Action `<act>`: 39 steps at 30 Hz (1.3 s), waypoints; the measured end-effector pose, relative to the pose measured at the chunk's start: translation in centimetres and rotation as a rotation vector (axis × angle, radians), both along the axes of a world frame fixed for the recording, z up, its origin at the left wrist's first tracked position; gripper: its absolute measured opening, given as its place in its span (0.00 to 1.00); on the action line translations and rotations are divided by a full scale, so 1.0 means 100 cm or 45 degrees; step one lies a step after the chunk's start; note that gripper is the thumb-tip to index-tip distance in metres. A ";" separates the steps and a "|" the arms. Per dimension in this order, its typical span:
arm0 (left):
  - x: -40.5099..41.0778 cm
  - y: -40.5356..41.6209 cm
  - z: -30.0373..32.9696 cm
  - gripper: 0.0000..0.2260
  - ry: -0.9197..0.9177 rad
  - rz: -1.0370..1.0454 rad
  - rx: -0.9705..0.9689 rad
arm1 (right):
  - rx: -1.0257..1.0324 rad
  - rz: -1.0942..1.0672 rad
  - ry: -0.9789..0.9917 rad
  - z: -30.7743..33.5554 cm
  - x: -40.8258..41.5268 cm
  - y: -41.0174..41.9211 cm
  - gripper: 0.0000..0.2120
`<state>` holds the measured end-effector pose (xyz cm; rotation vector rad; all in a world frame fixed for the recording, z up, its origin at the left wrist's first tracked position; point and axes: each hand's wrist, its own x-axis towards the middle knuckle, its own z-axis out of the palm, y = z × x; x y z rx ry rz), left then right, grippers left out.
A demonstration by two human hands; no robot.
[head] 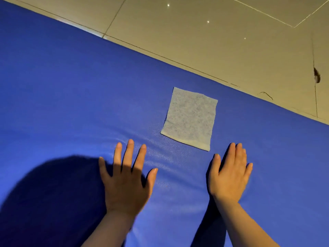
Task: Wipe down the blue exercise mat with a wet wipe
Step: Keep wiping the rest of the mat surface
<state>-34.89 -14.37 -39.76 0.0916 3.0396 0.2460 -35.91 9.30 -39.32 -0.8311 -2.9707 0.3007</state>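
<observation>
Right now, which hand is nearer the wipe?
Right. The right hand lies flat on the mat, its fingertips just below the wipe's near right corner. The left hand is flat further down and to the left.

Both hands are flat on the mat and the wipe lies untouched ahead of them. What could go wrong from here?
The wipe lies spread flat and thin on the mat, so its edge may be hard to pinch and it might bunch up. The left hand and right hand press wrinkles into the mat; wiping over those may miss spots.
</observation>
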 end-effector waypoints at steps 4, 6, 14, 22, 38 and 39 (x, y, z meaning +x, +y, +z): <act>0.004 -0.006 0.005 0.29 -0.023 0.055 0.198 | 0.048 0.001 0.027 -0.002 0.004 0.003 0.31; -0.009 0.003 0.016 0.28 0.003 0.169 0.331 | 0.062 -0.007 0.046 -0.006 0.003 0.003 0.32; -0.146 0.144 0.026 0.27 -0.003 -0.706 -0.039 | 0.086 -0.029 0.105 -0.010 0.000 0.003 0.32; -0.185 -0.014 0.000 0.30 0.015 -0.557 -0.018 | 0.057 -0.037 0.100 -0.010 0.000 0.001 0.32; -0.077 0.127 -0.003 0.27 0.032 -0.925 -0.083 | 0.085 -0.030 0.114 -0.011 0.001 -0.001 0.31; -0.085 0.124 -0.003 0.27 0.010 -1.003 -0.085 | 0.087 -0.029 0.114 -0.012 0.000 0.000 0.31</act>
